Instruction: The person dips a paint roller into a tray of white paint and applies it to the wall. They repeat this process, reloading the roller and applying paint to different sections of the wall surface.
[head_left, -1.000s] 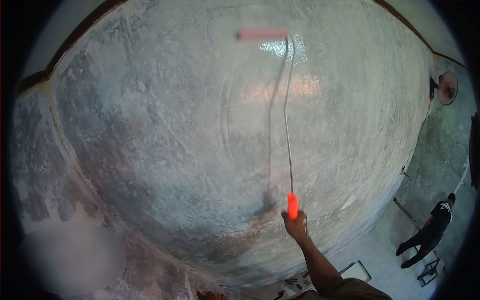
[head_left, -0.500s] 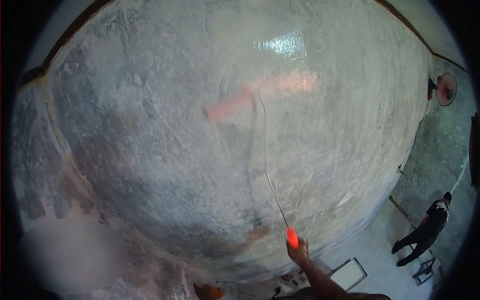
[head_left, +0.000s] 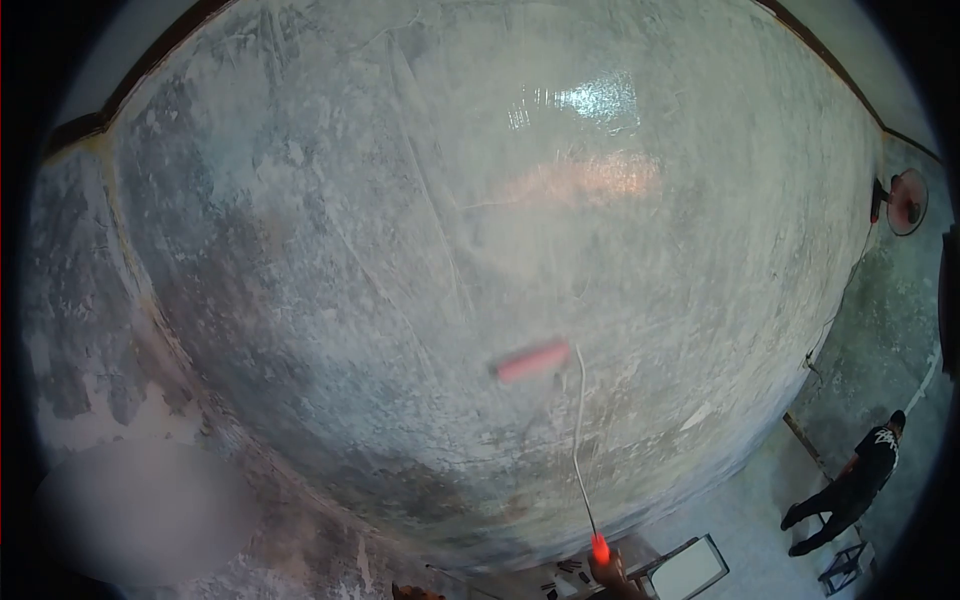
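A pink paint roller [head_left: 532, 361], slightly blurred, lies against the lower middle of a mottled grey wall [head_left: 350, 250]. Its bent metal rod [head_left: 579, 430] runs down to a bright orange handle [head_left: 600, 548]. My right hand [head_left: 607, 572] is closed around that handle at the bottom edge of the view. Beside it on the right, a tray with a pale inside [head_left: 690, 570] stands on the floor. My left hand is out of view.
Another person [head_left: 860, 475] in dark clothes stands at the lower right, beside a small stool [head_left: 846, 567]. A fan [head_left: 907, 202] is mounted on the right wall, with a cable hanging below. Small dark items [head_left: 568, 567] lie on the floor near the tray.
The roller has moved down the wall and a little right. My right hand has dropped lower in the view, with the handle still in it.
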